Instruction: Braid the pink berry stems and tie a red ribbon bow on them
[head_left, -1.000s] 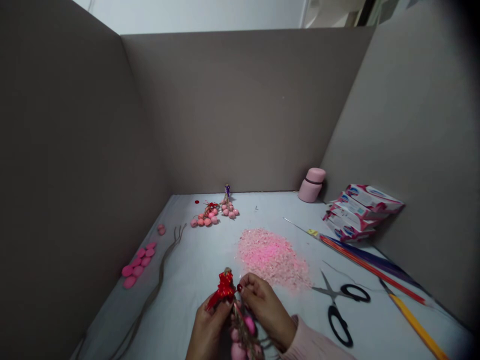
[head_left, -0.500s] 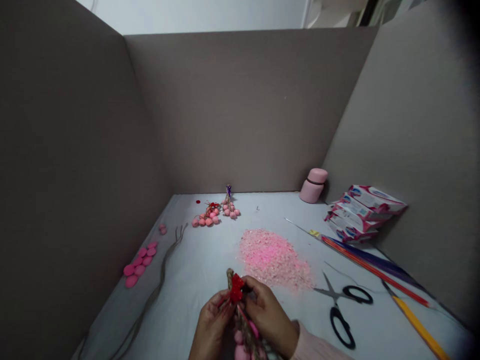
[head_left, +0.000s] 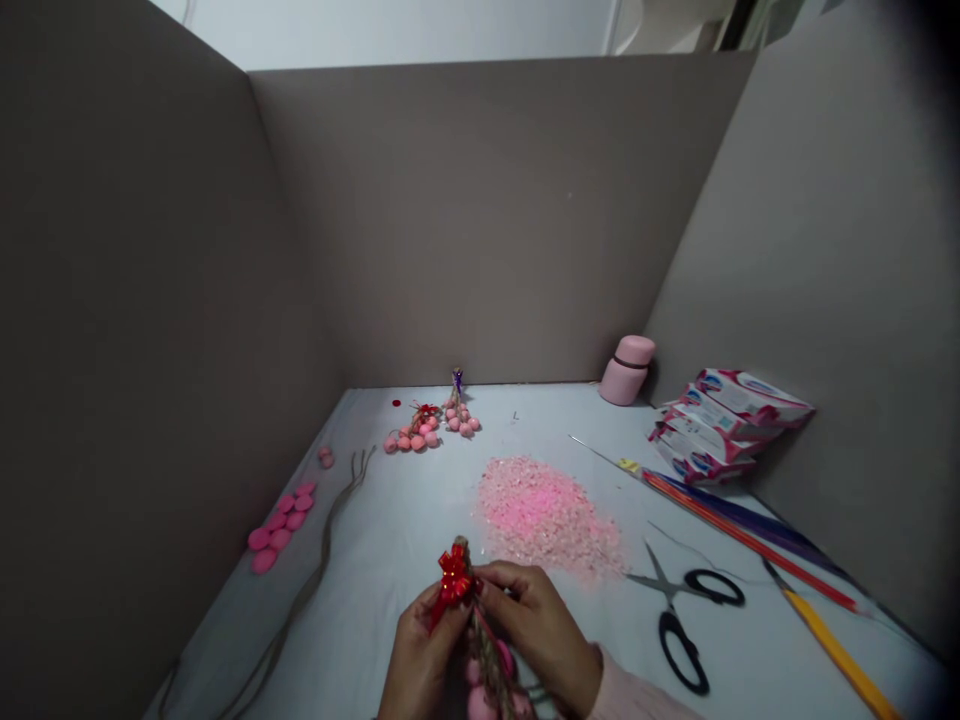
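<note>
Near the front edge of the table, both my hands are closed around a braided twine bundle [head_left: 491, 655] with pink beads [head_left: 482, 703] hanging at its lower end. A shiny red ribbon bow [head_left: 454, 574] sits close to the bundle's top. My left hand [head_left: 421, 648] pinches the bow and its tail from the left. On the other side, my right hand [head_left: 538, 632] pinches the bundle just beside the bow, where a bit of red shows at the fingertips. Fingers partly hide the spot where bow and twine meet.
Pink chips [head_left: 551, 515] lie heaped ahead of my hands. Open scissors [head_left: 671, 590], a yellow cutter [head_left: 829, 640] and ribbons [head_left: 750, 535] are on the right, below stacked boxes [head_left: 731, 425]. Pink discs [head_left: 277, 525] and twine [head_left: 322, 560] lie left; beaded bunches [head_left: 414, 437] and a pink flask [head_left: 627, 372] stand behind.
The red bow has shifted slightly left and turned so its loops face me. My left fingers moved with it; my right hand moved a little left along the bundle.
</note>
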